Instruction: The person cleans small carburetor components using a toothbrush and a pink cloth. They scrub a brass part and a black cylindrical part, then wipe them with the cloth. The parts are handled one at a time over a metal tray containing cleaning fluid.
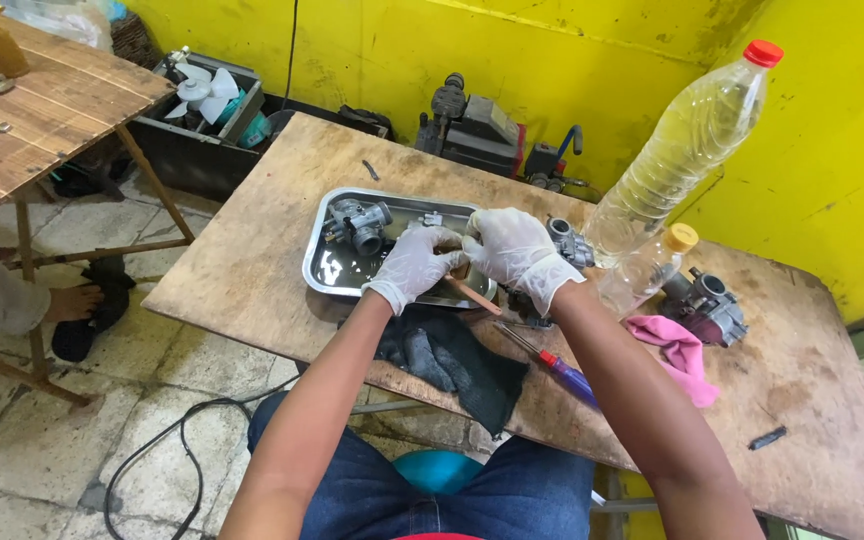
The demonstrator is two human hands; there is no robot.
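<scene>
a repair workshop: carburetors (357, 225), screwdriver (560, 368), wooden bench (252, 260).

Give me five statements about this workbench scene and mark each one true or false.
1. Both hands, left hand and right hand, wear white gloves. True.
2. The metal tray holds a carburetor. True.
3. The large clear bottle has a blue cap. False: its cap is red.
4. The pink rag lies inside the tray. False: it lies on the wooden table, right of the hands.
5. A screwdriver lies on the table beside the dark cloth. True.
</scene>
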